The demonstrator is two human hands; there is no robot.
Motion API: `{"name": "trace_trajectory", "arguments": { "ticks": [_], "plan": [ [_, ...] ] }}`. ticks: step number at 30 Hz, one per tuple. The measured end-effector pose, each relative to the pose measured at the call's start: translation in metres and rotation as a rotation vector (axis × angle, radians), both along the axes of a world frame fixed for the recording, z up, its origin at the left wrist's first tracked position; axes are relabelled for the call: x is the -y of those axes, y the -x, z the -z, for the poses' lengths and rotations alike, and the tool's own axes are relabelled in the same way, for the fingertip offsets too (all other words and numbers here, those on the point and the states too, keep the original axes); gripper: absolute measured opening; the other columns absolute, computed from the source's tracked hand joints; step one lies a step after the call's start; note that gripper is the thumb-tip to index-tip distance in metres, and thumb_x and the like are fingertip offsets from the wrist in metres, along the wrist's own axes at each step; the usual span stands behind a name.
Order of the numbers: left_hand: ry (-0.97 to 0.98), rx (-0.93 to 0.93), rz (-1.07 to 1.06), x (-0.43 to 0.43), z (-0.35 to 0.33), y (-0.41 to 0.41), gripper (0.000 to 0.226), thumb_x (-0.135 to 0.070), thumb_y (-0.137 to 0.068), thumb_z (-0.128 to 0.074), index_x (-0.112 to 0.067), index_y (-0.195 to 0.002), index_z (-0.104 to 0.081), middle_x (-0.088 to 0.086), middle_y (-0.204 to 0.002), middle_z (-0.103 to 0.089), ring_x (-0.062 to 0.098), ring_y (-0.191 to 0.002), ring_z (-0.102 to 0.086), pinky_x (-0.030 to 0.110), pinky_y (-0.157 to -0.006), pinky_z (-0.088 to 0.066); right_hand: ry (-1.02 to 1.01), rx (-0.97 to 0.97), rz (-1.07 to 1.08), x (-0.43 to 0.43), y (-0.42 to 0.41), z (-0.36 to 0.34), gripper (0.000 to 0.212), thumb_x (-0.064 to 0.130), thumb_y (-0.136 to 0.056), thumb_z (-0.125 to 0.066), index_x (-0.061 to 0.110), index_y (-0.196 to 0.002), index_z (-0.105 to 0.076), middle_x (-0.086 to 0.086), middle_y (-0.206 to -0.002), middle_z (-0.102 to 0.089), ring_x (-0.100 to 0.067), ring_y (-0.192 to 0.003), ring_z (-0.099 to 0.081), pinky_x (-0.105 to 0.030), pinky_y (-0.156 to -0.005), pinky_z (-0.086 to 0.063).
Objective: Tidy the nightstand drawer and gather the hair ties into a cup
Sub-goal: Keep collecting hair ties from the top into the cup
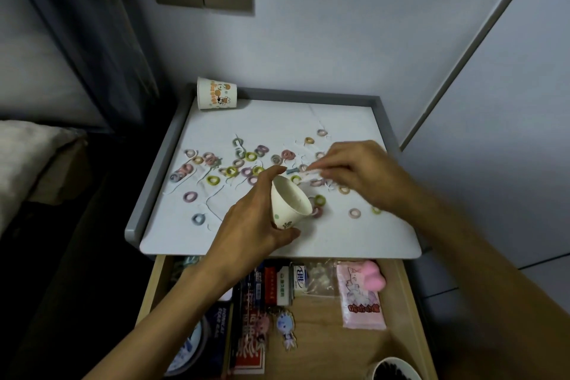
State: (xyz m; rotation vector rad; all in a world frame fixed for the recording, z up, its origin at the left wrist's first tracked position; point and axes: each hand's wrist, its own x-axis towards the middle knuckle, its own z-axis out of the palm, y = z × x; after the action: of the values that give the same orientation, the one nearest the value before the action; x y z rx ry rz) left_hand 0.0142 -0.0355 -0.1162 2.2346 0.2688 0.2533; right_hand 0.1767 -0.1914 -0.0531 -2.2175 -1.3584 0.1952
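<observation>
From the head view, the left hand [256,219] grips a paper cup [290,203], fingers wrapped round its wall, and tilts its mouth toward the right hand [354,173]. The right hand pinches something small and pale between thumb and fingertips just beside the cup's rim; blur hides whether it is a hair tie or a scrap of paper. No ties show in the visible part of the cup, so the gathering seems barely begun.

Most hair ties [231,170] lie loose on the counter [339,120], spread beyond and to the left of the left hand, with a few under and to the right of the right hand. A second cup [216,97] lies on its side, far beyond both hands.

Below the wrists, the drawer [324,327] stands open, with packets, boxes and keyrings inside. Nearly all the collecting remains, as does closing the drawer.
</observation>
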Motion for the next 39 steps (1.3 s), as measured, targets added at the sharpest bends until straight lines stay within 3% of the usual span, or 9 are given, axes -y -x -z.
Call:
{"name": "trace_trajectory", "arguments": {
  "ticks": [5,7,11,17,19,23,29,36,39],
  "plan": [
    [-0.014,-0.003,0.026,0.003,0.002,-0.001,0.096,-0.022,-0.070,-0.085,-0.043,-0.139,-0.022,-0.017,-0.108,-0.061,0.011,-0.089,-0.064,0.039,-0.075,-0.055,0.136,0.104,-0.211,-0.021,0.041,0.018,0.010,0.008,-0.085,-0.067,0.016,-0.081,-0.070,0.012,-0.077,-0.056,-0.005,-0.073,-0.050,-0.027,-0.065,-0.037],
    [-0.021,0.004,0.020,0.003,0.001,-0.002,0.097,-0.021,-0.069,-0.085,-0.044,-0.138,-0.022,-0.020,-0.106,-0.058,0.009,-0.089,-0.064,0.037,-0.075,-0.056,0.069,0.079,-0.113,-0.020,0.040,0.021,0.009,0.012,-0.084,-0.071,0.018,-0.090,-0.073,0.009,-0.087,-0.061,-0.005,-0.077,-0.051,-0.026,-0.067,-0.040],
    [-0.028,0.012,-0.012,0.001,-0.001,-0.001,0.098,-0.022,-0.068,-0.086,-0.047,-0.138,-0.022,-0.015,-0.110,-0.057,0.012,-0.091,-0.062,0.036,-0.076,-0.057,-0.042,-0.195,0.197,-0.015,0.034,0.023,0.032,0.018,-0.077,-0.081,0.019,-0.107,-0.071,0.005,-0.092,-0.065,-0.007,-0.074,-0.061,-0.020,-0.069,-0.051],
    [-0.006,0.046,-0.083,0.001,-0.004,0.002,0.094,-0.041,-0.063,-0.088,-0.049,-0.134,-0.027,-0.019,-0.111,-0.058,0.010,-0.095,-0.061,0.034,-0.077,-0.055,-0.124,-0.590,0.230,-0.021,0.040,0.034,0.017,0.009,-0.085,-0.073,0.018,-0.098,-0.069,0.004,-0.071,-0.070,-0.011,-0.055,-0.065,-0.025,-0.059,-0.055],
    [-0.012,0.057,-0.109,0.000,-0.004,0.001,0.089,-0.041,-0.065,-0.087,-0.048,-0.133,-0.029,-0.018,-0.108,-0.059,0.010,-0.093,-0.061,0.031,-0.074,-0.053,-0.106,-0.479,0.259,-0.017,0.025,0.032,0.014,0.013,-0.086,-0.073,0.017,-0.099,-0.073,0.006,-0.078,-0.073,-0.015,-0.067,-0.068,-0.024,-0.065,-0.054],
    [-0.026,0.055,-0.131,-0.004,-0.002,0.002,0.086,-0.036,-0.067,-0.086,-0.045,-0.132,-0.031,-0.018,-0.106,-0.058,0.012,-0.091,-0.061,0.025,-0.068,-0.048,0.293,0.066,0.396,0.010,-0.016,0.044,0.032,0.026,-0.082,-0.078,0.025,-0.113,-0.069,0.002,-0.114,-0.060,-0.017,-0.098,-0.058,-0.028,-0.081,-0.046],
    [0.004,0.044,-0.125,-0.005,-0.003,0.002,0.087,-0.037,-0.067,-0.086,-0.042,-0.134,-0.031,-0.017,-0.111,-0.056,0.011,-0.094,-0.059,0.028,-0.074,-0.051,0.317,0.008,0.378,0.021,-0.036,0.069,0.010,0.014,-0.087,-0.072,0.013,-0.097,-0.070,-0.002,-0.098,-0.060,-0.017,-0.090,-0.058,-0.025,-0.076,-0.044],
    [0.016,0.040,-0.124,-0.006,-0.004,0.001,0.087,-0.037,-0.068,-0.086,-0.043,-0.135,-0.031,-0.017,-0.111,-0.056,0.011,-0.094,-0.060,0.026,-0.073,-0.051,0.317,-0.033,0.453,0.038,-0.056,0.060,0.029,0.034,-0.081,-0.078,0.020,-0.104,-0.067,0.003,-0.105,-0.057,-0.014,-0.090,-0.056,-0.022,-0.065,-0.045],
    [0.022,0.052,-0.134,-0.009,-0.007,0.000,0.087,-0.037,-0.067,-0.087,-0.041,-0.135,-0.033,-0.014,-0.113,-0.058,0.012,-0.094,-0.060,0.023,-0.072,-0.049,0.211,0.002,0.355,0.028,-0.059,0.059,0.036,0.032,-0.085,-0.075,0.024,-0.118,-0.064,0.004,-0.121,-0.056,-0.015,-0.109,-0.053,-0.024,-0.083,-0.041]
  ]
}}
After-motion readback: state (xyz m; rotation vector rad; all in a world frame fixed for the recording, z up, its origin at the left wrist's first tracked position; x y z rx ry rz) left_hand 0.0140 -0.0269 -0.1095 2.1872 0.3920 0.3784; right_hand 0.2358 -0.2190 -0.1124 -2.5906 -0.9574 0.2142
